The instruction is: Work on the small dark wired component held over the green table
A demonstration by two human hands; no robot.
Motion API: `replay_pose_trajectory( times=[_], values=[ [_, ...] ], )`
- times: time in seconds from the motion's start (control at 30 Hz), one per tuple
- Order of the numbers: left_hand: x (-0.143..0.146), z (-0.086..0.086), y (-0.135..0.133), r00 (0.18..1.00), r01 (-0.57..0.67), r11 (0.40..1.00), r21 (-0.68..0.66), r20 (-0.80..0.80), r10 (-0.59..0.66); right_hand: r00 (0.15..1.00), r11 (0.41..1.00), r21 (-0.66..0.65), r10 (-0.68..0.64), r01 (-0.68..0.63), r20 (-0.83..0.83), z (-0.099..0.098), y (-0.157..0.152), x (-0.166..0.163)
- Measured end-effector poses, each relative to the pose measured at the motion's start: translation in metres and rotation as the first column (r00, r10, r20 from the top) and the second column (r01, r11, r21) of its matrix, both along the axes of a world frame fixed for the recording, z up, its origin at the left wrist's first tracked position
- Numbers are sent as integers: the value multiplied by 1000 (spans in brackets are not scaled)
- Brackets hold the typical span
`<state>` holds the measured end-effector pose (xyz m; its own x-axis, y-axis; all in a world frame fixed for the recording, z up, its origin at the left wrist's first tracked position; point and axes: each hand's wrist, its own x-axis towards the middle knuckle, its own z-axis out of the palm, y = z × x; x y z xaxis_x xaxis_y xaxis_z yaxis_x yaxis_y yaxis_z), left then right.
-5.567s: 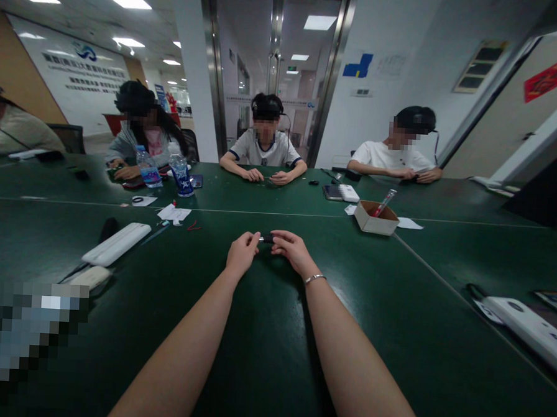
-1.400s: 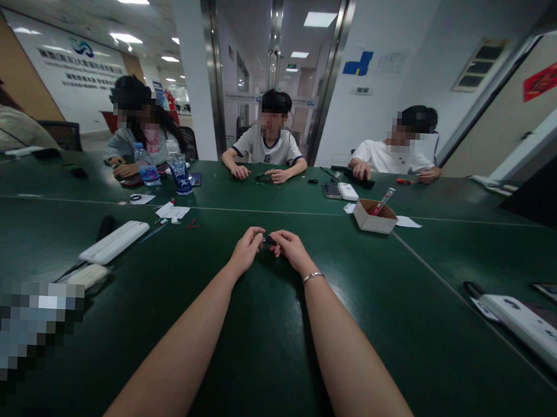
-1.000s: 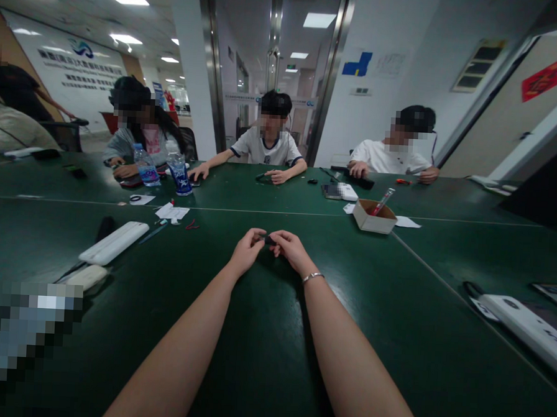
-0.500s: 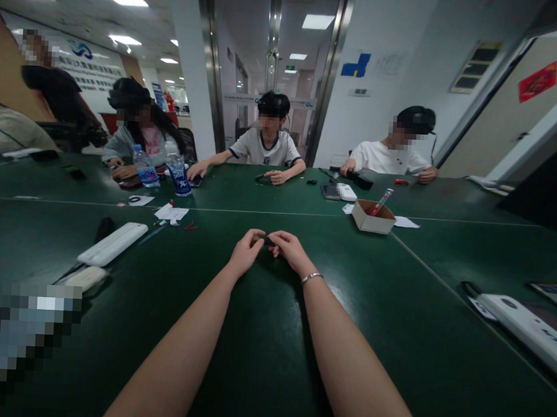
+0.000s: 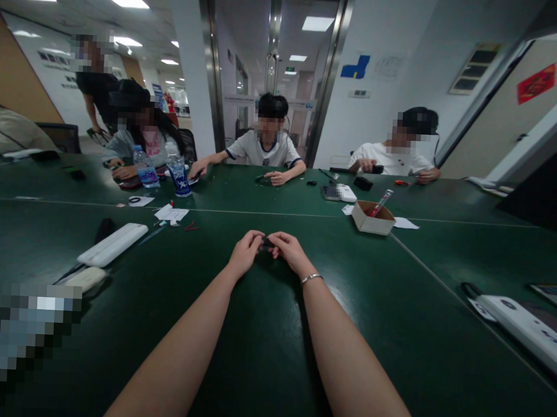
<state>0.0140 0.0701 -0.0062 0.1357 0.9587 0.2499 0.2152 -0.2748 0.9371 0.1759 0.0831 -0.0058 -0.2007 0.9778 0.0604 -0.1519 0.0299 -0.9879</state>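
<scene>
My left hand (image 5: 246,251) and my right hand (image 5: 289,251) meet just above the green table (image 5: 261,351), near the middle of the view. Between their fingertips is a small black object (image 5: 267,242), too small and too covered to name. Thumb and fingers of the right hand pinch one end of it. The left fingers are closed at its other end, partly hiding it. A silver bracelet (image 5: 312,277) circles the right wrist.
A cardboard box (image 5: 373,223) holding a tube stands ahead right. Water bottles (image 5: 180,177), paper scraps (image 5: 170,213) and a red piece (image 5: 191,226) lie ahead left. White power banks (image 5: 113,244) flank me. Several people sit opposite; one person (image 5: 95,87) stands behind.
My hands stay nearly in place, with the fingers shifting slightly around the black object. The standing person has moved right. The co-worker at right has raised a hand holding something dark.
</scene>
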Motion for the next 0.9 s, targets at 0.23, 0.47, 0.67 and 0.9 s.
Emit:
replay_pose_trajectory(
  times=[0.23,0.47,0.67,0.9],
  values=[
    [1,-4,2,1000,18,1000,-1,17,-18,1000,1000,2,-2,2,-4,0,0,-1],
    [0,-2,1,1000,-16,999,41,-1,16,1000,1000,1,0,0,7,0,0,0],
    [1,7,-3,1000,-5,998,59,-3,5,1000,1000,-7,-19,18,-9,-2,1,0],
    [0,5,-2,1000,-16,998,64,5,16,999,1000,-9,-29,29,-21,-3,3,1]
  ],
)
